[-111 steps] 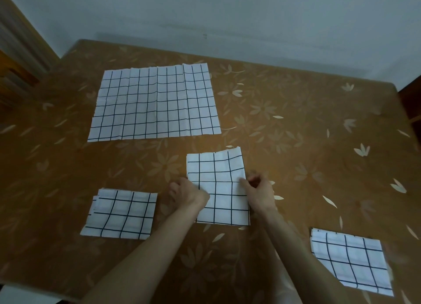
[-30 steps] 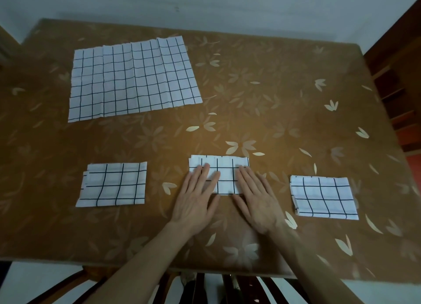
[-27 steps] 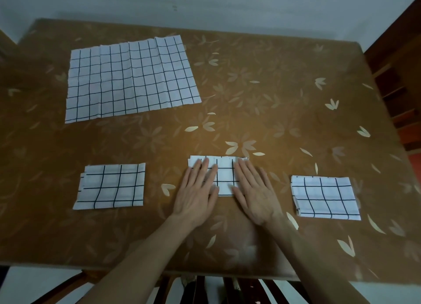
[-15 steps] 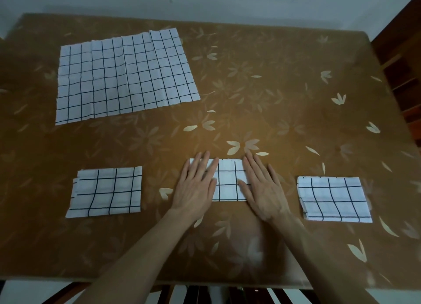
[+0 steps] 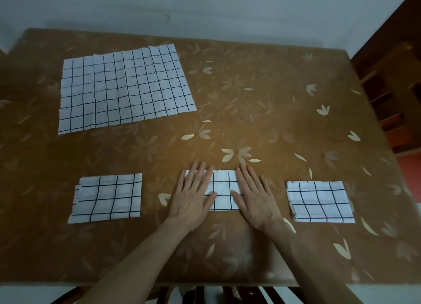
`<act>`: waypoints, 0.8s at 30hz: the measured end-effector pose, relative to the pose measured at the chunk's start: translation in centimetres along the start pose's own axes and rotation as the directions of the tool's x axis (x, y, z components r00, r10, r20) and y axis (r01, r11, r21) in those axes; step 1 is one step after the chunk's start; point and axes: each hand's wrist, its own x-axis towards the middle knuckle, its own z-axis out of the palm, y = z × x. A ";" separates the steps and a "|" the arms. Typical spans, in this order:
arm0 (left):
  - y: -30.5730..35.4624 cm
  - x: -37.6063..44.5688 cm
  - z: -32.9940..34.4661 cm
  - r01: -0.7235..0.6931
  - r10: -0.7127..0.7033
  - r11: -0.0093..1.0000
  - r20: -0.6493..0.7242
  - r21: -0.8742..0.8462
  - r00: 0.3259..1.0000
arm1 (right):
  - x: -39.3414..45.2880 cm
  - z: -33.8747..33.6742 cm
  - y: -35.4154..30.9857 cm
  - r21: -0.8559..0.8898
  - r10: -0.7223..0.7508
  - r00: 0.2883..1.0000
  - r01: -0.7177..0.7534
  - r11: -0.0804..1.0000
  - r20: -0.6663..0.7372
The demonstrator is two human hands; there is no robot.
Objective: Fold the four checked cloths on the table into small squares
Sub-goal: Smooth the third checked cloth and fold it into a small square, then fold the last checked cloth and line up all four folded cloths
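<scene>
We find our left hand and right hand spread flat, palms down, on the folded white black-checked cloth at 6 o'clock, apparently setting its creases.

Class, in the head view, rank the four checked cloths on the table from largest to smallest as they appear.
1. Unfolded cloth, far left: clearly largest.
2. Left folded cloth and right folded cloth: look alike, unranked.
3. Middle folded cloth: looks smallest, but both hands partly cover it, so unsure.

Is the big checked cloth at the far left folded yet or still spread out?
Spread. The large checked cloth lies open in one flat layer, showing many grid squares and old creases; neither hand touches it.
</scene>
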 end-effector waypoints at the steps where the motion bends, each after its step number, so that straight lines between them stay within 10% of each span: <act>1: 0.2 -0.1 -0.5 0.000 -0.001 1.000 -0.015 -0.012 1.000 | -0.1 -0.6 -0.2 0.012 0.003 1.000 -0.003 1.000 -0.009; 16: 2.8 -10.5 -17.5 0.191 -0.210 0.977 -0.283 -0.096 0.936 | -5.3 -14.5 -9.4 -0.017 -0.031 0.967 0.028 0.999 -0.255; 24: 1.7 -19.7 -26.2 0.360 -0.396 0.918 -0.396 -0.164 0.829 | -9.4 -22.2 -16.1 0.010 -0.254 0.884 0.280 0.960 -0.392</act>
